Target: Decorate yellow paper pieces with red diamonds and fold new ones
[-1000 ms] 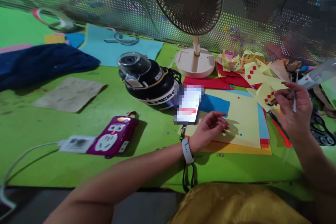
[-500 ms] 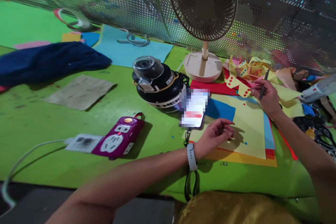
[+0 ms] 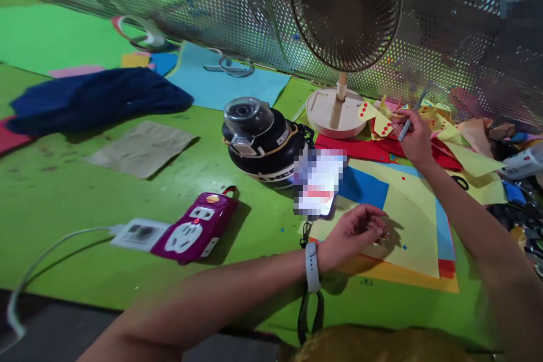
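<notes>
Right hand [image 3: 413, 134] stretched far forward, pinching a yellow strip [image 3: 375, 119].

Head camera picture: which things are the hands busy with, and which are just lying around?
In hand: right hand holding thin grey tool, touching yellow strip with red squares; left hand on yellow sheet.
Lying about: fan, black jug, purple power strip, blue cloth, phone.
</notes>
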A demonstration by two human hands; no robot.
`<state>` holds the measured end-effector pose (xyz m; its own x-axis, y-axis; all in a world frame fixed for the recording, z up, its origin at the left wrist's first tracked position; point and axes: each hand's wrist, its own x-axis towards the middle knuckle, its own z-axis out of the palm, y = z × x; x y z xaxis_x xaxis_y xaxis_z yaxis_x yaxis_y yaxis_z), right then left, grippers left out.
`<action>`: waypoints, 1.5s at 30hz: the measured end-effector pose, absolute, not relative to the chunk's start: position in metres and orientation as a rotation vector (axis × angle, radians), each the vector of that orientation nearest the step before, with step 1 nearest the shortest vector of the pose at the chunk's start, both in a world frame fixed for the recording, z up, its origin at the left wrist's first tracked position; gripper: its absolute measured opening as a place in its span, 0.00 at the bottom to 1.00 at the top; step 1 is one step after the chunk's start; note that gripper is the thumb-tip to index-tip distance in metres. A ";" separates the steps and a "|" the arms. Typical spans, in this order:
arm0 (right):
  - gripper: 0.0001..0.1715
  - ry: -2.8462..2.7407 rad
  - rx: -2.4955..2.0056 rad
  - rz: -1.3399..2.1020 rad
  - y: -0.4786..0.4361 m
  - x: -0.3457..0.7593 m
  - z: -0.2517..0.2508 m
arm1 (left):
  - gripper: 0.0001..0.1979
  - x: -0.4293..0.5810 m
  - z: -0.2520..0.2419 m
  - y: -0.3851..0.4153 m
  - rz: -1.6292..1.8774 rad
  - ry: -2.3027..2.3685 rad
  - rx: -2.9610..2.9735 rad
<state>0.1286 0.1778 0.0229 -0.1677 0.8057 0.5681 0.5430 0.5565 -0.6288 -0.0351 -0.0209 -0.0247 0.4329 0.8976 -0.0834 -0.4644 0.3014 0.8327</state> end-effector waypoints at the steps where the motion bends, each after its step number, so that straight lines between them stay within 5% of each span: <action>1: 0.12 -1.843 -1.104 0.359 0.179 0.127 0.022 | 0.15 -0.035 -0.024 -0.021 0.980 0.620 0.839; 21: 0.11 -1.839 -1.104 0.328 0.188 0.127 0.017 | 0.15 -0.037 -0.020 -0.021 0.949 0.643 0.849; 34: 0.13 -1.628 -1.226 -0.058 0.172 0.238 0.066 | 0.12 -0.037 -0.028 -0.020 0.941 0.668 0.908; 45: 0.15 -1.476 -1.516 -0.413 0.157 0.330 0.054 | 0.11 -0.040 -0.028 -0.019 0.921 0.719 0.997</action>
<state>0.3299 0.1570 0.0536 0.2150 0.5878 0.7799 0.9073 0.1752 -0.3822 -0.0403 -0.0188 -0.0282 0.4415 0.8925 -0.0920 -0.3062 0.2462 0.9196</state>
